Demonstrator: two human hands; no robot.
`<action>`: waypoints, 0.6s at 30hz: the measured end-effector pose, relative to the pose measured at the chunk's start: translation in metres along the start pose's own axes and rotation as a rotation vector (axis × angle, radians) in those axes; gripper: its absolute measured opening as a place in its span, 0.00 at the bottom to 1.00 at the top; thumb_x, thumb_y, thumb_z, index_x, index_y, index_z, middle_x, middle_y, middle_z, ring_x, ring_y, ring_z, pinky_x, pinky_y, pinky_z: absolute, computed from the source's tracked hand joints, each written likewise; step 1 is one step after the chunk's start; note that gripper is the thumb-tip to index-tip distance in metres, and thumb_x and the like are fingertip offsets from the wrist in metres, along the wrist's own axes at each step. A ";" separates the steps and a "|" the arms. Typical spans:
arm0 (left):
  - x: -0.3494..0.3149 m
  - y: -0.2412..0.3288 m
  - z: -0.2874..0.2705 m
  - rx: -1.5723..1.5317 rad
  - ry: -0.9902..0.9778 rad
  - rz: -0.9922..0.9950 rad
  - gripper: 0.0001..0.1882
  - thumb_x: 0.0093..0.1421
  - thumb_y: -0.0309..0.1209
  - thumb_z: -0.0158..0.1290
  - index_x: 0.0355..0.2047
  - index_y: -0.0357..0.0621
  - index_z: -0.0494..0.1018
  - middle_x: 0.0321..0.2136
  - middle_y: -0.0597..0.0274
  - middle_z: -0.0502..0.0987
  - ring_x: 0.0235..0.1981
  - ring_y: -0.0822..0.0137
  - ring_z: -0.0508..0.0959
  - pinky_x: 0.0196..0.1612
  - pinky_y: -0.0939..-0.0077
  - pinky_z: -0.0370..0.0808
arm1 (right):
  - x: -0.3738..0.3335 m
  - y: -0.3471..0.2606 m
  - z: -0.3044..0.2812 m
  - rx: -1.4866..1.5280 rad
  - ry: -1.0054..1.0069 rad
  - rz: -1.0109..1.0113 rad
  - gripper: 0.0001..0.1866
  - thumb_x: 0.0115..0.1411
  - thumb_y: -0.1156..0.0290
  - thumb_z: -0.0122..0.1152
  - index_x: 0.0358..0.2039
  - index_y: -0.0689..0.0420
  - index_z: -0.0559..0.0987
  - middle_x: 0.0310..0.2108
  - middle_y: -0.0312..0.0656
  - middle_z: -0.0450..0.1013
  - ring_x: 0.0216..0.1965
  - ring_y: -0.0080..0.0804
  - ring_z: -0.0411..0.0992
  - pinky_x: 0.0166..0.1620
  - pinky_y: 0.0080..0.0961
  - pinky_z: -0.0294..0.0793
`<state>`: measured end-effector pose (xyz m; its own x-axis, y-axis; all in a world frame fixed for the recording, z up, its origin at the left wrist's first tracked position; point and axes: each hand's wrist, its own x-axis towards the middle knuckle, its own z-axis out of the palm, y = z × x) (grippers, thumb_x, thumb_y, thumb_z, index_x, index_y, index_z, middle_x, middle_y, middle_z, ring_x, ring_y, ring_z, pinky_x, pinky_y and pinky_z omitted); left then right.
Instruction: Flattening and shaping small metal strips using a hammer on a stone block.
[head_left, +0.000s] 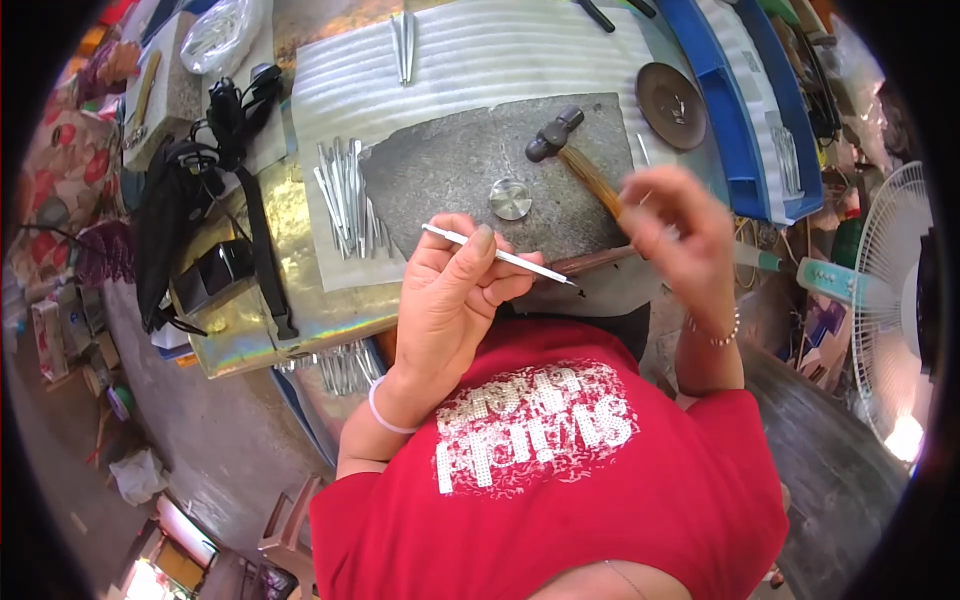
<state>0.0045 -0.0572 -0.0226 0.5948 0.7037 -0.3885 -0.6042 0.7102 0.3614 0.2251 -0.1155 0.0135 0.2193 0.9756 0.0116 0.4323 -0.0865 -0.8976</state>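
Between the thumb and fingers of my left hand [450,275] is a slim white pen [500,256], its dark pointed tip toward the lower right. My right hand [680,235] is raised beside the hammer's handle end, its curled fingers smeared by motion. Whether it holds anything I cannot make out. The hammer [588,178], with a dark metal head and wooden handle, lies on a grey stone slab [440,165]. Just left of the hammer, a small round shiny metal disc [510,199] rests on the slab. Several metal punches [345,195] lie along the slab's left edge.
White foam sheeting [340,75] lies under the slab, with a few metal rods [403,48] at the back. A brown dish [671,106] and blue tray [745,150] stand right. Black straps [262,245] lie left. A fan [890,300] stands far right.
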 end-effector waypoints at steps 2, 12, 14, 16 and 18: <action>0.002 -0.004 -0.001 -0.012 0.000 -0.033 0.05 0.62 0.27 0.49 0.36 0.44 0.64 0.31 0.58 0.75 0.36 0.58 0.80 0.37 0.71 0.81 | -0.011 -0.013 0.018 0.336 -0.202 0.018 0.16 0.50 0.82 0.61 0.42 0.59 0.75 0.33 0.36 0.72 0.25 0.13 0.67 0.28 0.12 0.67; -0.021 0.007 -0.019 0.284 -0.124 -0.143 0.04 0.59 0.22 0.52 0.31 0.38 0.67 0.31 0.55 0.76 0.33 0.66 0.78 0.41 0.74 0.76 | -0.020 -0.003 0.065 0.878 -0.205 0.101 0.07 0.57 0.80 0.58 0.37 0.65 0.74 0.30 0.37 0.71 0.26 0.15 0.69 0.27 0.10 0.67; -0.030 0.008 -0.023 0.532 -0.123 -0.133 0.07 0.57 0.19 0.54 0.35 0.36 0.68 0.33 0.55 0.77 0.35 0.71 0.78 0.41 0.80 0.75 | -0.017 -0.007 0.068 0.895 -0.235 0.182 0.06 0.57 0.78 0.59 0.35 0.64 0.74 0.28 0.35 0.71 0.25 0.14 0.68 0.26 0.10 0.66; -0.037 0.007 -0.012 0.631 -0.048 -0.095 0.07 0.57 0.20 0.54 0.36 0.35 0.68 0.31 0.58 0.77 0.34 0.75 0.78 0.38 0.82 0.75 | -0.016 -0.009 0.072 0.913 -0.316 0.374 0.05 0.58 0.75 0.59 0.33 0.62 0.74 0.23 0.32 0.70 0.21 0.11 0.66 0.23 0.09 0.63; -0.041 0.010 -0.017 0.776 -0.078 -0.069 0.08 0.57 0.21 0.55 0.35 0.35 0.68 0.28 0.60 0.78 0.32 0.77 0.78 0.33 0.84 0.74 | -0.013 -0.008 0.075 0.904 -0.353 0.432 0.05 0.58 0.74 0.59 0.33 0.61 0.74 0.22 0.31 0.70 0.19 0.11 0.64 0.22 0.09 0.62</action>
<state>-0.0348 -0.0792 -0.0174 0.6704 0.6364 -0.3815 -0.0378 0.5428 0.8390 0.1532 -0.1119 -0.0120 -0.1303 0.9137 -0.3848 -0.4640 -0.3992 -0.7908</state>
